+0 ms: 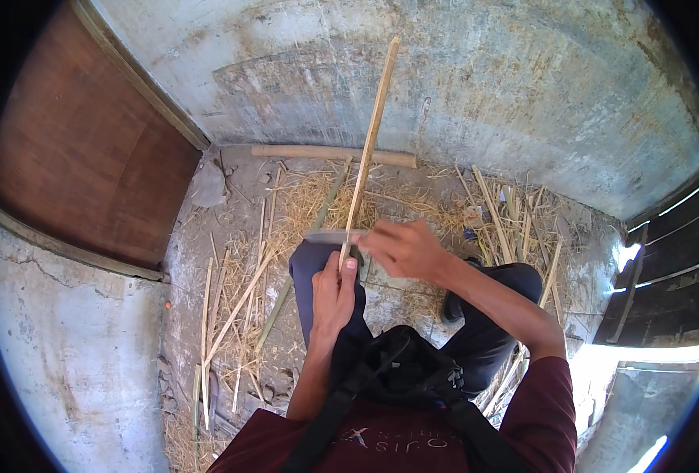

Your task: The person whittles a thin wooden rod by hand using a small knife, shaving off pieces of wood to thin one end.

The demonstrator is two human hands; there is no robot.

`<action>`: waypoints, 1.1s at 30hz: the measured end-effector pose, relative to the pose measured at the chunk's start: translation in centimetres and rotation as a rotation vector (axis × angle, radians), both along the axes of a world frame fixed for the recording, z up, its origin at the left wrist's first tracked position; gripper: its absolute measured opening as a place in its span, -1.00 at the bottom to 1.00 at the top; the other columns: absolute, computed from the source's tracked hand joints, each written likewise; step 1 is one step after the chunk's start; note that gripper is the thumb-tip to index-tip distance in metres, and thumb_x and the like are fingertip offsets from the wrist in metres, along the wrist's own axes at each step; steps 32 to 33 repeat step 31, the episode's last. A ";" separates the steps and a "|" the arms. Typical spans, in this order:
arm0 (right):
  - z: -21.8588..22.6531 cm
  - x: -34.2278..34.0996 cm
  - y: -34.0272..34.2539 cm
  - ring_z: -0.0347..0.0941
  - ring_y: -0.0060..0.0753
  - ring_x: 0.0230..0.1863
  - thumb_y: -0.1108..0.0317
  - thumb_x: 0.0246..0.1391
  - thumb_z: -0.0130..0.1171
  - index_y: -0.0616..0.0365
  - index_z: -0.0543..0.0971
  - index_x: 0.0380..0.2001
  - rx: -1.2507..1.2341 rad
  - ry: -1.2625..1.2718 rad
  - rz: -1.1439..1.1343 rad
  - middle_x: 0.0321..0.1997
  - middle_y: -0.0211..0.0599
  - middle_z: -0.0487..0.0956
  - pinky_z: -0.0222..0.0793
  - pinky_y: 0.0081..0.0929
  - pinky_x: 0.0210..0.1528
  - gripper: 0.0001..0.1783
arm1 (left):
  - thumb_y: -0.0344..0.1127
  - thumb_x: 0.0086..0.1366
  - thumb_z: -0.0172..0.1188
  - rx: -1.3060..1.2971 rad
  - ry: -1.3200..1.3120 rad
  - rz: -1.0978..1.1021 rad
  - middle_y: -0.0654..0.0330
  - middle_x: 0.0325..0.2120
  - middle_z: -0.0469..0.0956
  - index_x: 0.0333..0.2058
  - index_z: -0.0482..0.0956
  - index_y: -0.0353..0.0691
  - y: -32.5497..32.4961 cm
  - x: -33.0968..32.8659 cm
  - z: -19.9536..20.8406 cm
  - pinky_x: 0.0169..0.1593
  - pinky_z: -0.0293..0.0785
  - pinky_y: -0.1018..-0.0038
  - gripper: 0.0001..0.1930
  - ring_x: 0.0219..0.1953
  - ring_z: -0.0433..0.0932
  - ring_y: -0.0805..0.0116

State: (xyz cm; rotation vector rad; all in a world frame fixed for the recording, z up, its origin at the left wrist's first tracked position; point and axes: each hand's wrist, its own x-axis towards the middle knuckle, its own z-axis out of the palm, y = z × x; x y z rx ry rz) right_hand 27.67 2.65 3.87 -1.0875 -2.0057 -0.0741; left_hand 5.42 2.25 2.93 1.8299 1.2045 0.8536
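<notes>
A long, pale bamboo strip (374, 130) slants up and away from me toward the far wall. My left hand (332, 298) is closed around its near end, thumb along the side, above my left knee. Across the strip, just beyond that thumb, lies the grey blade of a knife (324, 236) pointing left. My right hand (403, 249) grips the knife; its fingers hide the handle, and they are close to or touching the strip. I cannot tell how deep the edge sits in the bamboo.
Shavings (294, 201) litter the floor between my legs and the wall. Loose bamboo strips (210, 331) lie at left, with more strips (497, 217) at right. A thick bamboo pole (310, 152) rests along the wall base. A brown door panel (89, 150) stands at left.
</notes>
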 end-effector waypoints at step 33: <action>3.8 5.9 2.3 0.63 -0.32 -0.46 0.33 0.40 0.33 -0.02 0.78 0.02 0.113 0.118 -0.188 -0.30 -0.31 0.65 0.52 -0.28 -0.44 -0.80 | -0.23 0.70 0.03 0.063 0.077 0.000 -0.16 -0.57 0.49 -0.19 0.49 -0.32 -2.0 0.0 1.4 -0.39 0.40 0.03 -0.73 -0.49 0.57 -0.31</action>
